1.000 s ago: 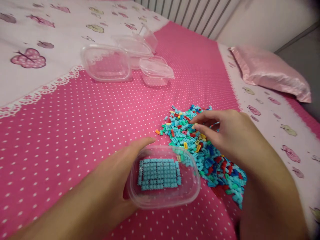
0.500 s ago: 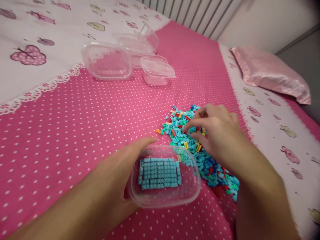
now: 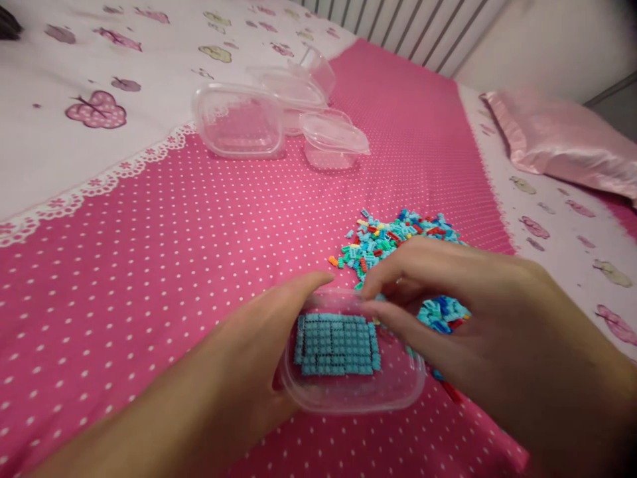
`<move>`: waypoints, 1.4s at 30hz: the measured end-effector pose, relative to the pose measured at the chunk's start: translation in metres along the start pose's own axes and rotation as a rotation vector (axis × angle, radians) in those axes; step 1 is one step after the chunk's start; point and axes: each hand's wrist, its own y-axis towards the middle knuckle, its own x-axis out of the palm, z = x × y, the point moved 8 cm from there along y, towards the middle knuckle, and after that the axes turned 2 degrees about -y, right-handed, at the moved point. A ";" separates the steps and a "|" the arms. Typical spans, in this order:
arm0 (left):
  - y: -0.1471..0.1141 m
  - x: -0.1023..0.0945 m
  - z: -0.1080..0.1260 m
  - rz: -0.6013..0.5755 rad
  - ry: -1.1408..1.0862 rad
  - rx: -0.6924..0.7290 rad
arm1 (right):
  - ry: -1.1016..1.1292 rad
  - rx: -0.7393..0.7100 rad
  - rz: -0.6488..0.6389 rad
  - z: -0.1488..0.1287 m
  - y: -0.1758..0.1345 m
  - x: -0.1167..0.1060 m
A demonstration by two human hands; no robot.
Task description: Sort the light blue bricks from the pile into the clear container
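My left hand (image 3: 263, 332) grips the left side of a clear plastic container (image 3: 358, 403), its thumb along the far left rim. Inside lies a flat rectangular panel of turquoise building bricks (image 3: 338, 344), set toward the container's left. Over the far right rim hovers my right hand (image 3: 442, 285), thumb and forefinger pinched together near the panel's upper right corner; anything between the fingertips is too small to make out. Behind and beneath that hand spreads a pile of small loose building bricks (image 3: 383, 239), mostly turquoise, with red, green, blue and yellow ones. The hand hides part of it.
Several clear plastic containers and lids (image 3: 239, 126) stand farther back on the pink dotted bedspread (image 3: 199, 219). A pink satin pillow (image 3: 562, 143) lies at the right, and a slatted bed rail (image 3: 398, 30) runs along the far side.
My right hand has come from the brick pile toward me, to the container's far right rim, and its fingertips have closed together. My left hand still holds the container. The view has shifted slightly left.
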 end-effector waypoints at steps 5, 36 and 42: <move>-0.002 0.000 0.000 0.009 0.040 0.016 | -0.077 -0.126 -0.100 -0.007 -0.006 0.011; -0.004 0.004 0.009 0.013 0.071 0.110 | -0.440 -0.113 -0.043 -0.026 -0.021 0.036; -0.010 0.005 0.000 -0.009 0.123 0.060 | -0.378 -0.088 -0.036 -0.024 -0.023 0.035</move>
